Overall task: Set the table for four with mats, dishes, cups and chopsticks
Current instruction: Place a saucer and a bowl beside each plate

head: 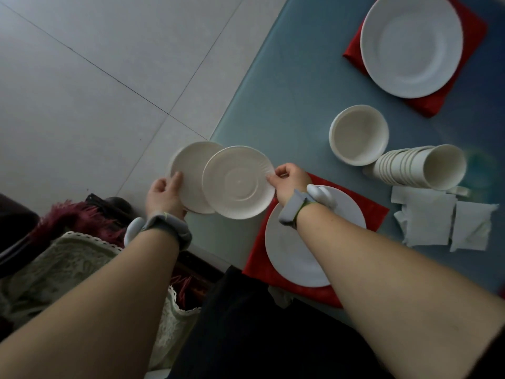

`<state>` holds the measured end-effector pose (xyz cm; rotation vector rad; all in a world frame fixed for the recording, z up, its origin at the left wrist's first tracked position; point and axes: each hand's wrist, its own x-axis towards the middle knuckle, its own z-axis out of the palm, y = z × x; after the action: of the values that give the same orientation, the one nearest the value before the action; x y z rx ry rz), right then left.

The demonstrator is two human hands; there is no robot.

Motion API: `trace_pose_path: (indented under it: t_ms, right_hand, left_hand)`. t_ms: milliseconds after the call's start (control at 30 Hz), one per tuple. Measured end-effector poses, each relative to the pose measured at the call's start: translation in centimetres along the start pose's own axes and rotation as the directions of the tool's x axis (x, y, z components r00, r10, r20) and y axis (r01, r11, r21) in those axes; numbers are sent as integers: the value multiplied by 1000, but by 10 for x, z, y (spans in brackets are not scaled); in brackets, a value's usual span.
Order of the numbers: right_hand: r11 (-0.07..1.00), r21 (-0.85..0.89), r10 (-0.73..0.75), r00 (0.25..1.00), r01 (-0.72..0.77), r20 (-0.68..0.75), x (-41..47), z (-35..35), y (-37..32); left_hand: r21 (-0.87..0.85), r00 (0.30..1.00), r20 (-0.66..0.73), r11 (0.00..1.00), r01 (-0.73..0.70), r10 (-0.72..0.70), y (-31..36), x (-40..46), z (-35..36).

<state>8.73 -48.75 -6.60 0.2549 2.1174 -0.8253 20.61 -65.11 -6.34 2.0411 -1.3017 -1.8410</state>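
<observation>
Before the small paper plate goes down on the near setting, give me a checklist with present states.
1. Right hand pinches the rim of one small paper plate: ok.
2. Left hand holds the other small plate: ok.
3. The two small plates fully apart: cannot tell, they overlap in this view.
4. Near large plate lies on its red mat: ok.
5. Top of the near large plate free: not ok, the right forearm lies across it in view.
6. Far large plate on its red mat: ok.
</observation>
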Motion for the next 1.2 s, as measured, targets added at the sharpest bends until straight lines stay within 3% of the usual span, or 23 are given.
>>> trace_pose_path:
  t_ms: [67, 200, 400, 467, 533, 667, 800, 934, 1067, 1200]
  right_hand:
    - [998, -62, 10, 1000, -10, 0, 1, -4, 0]
    - [935, -352, -9, 995, 45, 102, -5, -4, 1]
    - [888, -454, 47, 970, 69, 239, -17, 5, 3]
    - [924, -381, 35, 986, 29, 160, -20, 3, 8]
    - [980, -198, -2, 997, 17, 75, -23, -5, 16]
    - [988, 146, -67, 993, 52, 95, -27, -29, 30]
    - [978, 202, -66, 994, 46, 90, -30, -55, 50]
    - [930, 366, -20, 992, -29, 128, -42, -92, 83]
    - [936, 350, 3, 995, -39, 103, -49, -130, 143]
    - [923, 357, 106, 987, -143, 123, -63, -171, 210]
  left_hand:
    - [-27, 991, -128, 999, -37, 33, 5, 10, -10]
    - [11, 954, -280, 994, -107, 106, 8, 23, -27]
    - [-28, 956, -275, 994, -110, 98, 4, 12, -27]
    - [-36, 973, -217, 995, -90, 80, 0, 1, -21]
    - [0, 988, -130, 997, -78, 77, -5, -15, -9]
    - [35, 994, 82, 997, -73, 70, -15, -50, 22]
    - [87, 976, 213, 995, -58, 38, -24, -83, 48]
    - [186, 961, 277, 980, -71, 17, -39, -114, 72]
    - [336, 948, 319, 934, -124, 11, -65, -152, 97]
    - [416, 924, 383, 893, -169, -4, -102, -200, 129]
